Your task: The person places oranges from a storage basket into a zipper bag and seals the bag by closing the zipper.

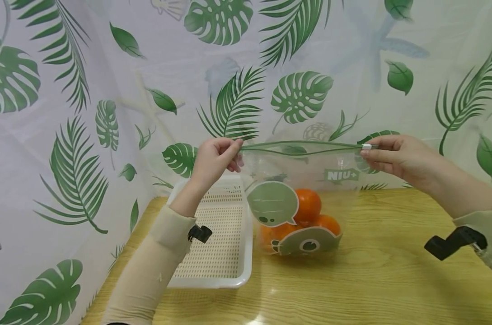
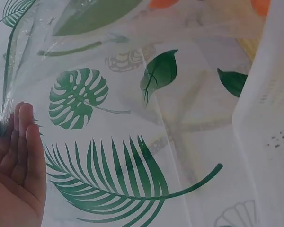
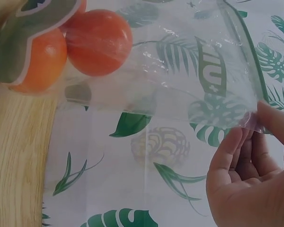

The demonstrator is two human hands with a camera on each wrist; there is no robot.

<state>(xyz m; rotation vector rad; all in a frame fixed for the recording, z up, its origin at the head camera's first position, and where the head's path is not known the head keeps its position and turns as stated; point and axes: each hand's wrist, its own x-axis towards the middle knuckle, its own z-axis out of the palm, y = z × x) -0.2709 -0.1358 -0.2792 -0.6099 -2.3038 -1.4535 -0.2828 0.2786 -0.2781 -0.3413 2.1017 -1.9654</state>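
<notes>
A clear zip bag with a green zip strip and green printed shapes hangs upright between the two hands. Inside it, at the bottom, lie several oranges. My left hand pinches the top left corner between thumb and fingers. At the opposite corner my right hand pinches the edge beside the small white slider. Between the hands the two green strips stand slightly apart. In the right wrist view the right thumb and fingers grip the bag's corner, with the oranges at upper left.
A white perforated plastic basket stands on the wooden table, left of the bag and partly behind the left forearm. A white curtain with a leaf print hangs behind the table and along its left side.
</notes>
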